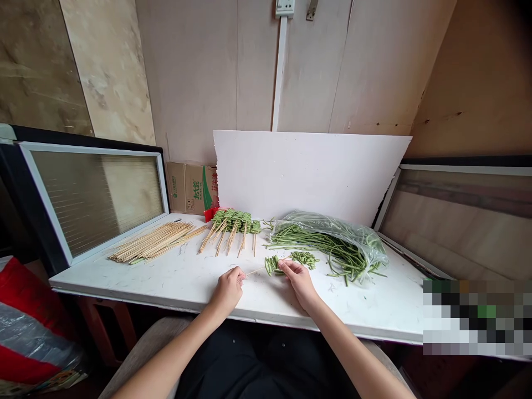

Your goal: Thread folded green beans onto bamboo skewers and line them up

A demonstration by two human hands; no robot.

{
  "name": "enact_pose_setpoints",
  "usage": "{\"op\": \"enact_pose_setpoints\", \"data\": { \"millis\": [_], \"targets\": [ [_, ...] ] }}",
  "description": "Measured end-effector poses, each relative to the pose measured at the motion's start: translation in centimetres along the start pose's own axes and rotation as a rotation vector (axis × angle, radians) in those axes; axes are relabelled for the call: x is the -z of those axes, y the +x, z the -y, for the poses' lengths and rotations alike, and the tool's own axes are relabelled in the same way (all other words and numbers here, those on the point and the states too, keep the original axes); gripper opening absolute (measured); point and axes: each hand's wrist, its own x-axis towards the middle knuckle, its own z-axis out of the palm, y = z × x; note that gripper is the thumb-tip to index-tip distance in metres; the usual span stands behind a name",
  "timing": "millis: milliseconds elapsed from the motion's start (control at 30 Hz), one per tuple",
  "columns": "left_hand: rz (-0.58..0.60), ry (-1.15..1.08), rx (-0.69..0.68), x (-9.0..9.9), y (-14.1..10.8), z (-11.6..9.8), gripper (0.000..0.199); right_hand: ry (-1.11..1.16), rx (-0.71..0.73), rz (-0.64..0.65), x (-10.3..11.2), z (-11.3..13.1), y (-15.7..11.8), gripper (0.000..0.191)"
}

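The head view showed a thin skewer [255, 271] strung between two bare hands above the white tabletop [187, 282]. Its long axis ran mostly sideways, slanting a little away from the person toward the right. The left hand [228, 288] pinched the skewer near its bare end, thumb and fingertips closed narrowly on it. Short green bean pieces [271, 266] sat on the other stretch, side by side and crosswise to the stick, their lengths pointing roughly away from the body.

The right hand [300, 280] had its thumb and fingers drawn close around the end of that row, in a narrow grip on the pieces. Whether the skewer's tip poked out beyond those fingers could not be told.

The relation that counted lay on the right: the loose pile of cut beans [305, 259] rested just beyond the right hand's fingers, on the far side from the person. That hand was plainly the nearer one, while the left hand was separated from the pile by the bare shaft and the threaded row. The long uncut beans [311, 239] lay farther back and to the right.
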Motion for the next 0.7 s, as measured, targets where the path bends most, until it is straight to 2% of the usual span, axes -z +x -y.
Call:
{"op": "enact_pose_setpoints", "data": {
  "millis": [233, 400, 500, 567, 700],
  "targets": [
    [0.006, -0.004, 0.022, 0.2, 0.1, -0.1, 0.025, -0.096, -0.007, -0.031, 0.0, -0.8, 0.3, 0.053],
    [-0.011, -0.007, 0.041, 0.1, 0.2, 0.0, 0.024, -0.17, 0.037, -0.044, 0.2, 0.1, 0.2, 0.055],
    [-0.023, 0.002, 0.048, 0.1, 0.2, 0.0, 0.023, -0.331, 0.094, -0.045, 1.0, 0.9, 0.4, 0.05],
    [-0.034, -0.001, 0.054, 0.1, 0.3, 0.0, 0.023, -0.53, 0.132, 0.016, 1.7, 1.6, 0.6, 0.04],
    [-0.046, -0.006, 0.055, 0.2, 0.3, -0.2, 0.024, -0.93, 0.244, 0.248, 2.8, 2.8, 0.5, 0.023]
  ]
}}
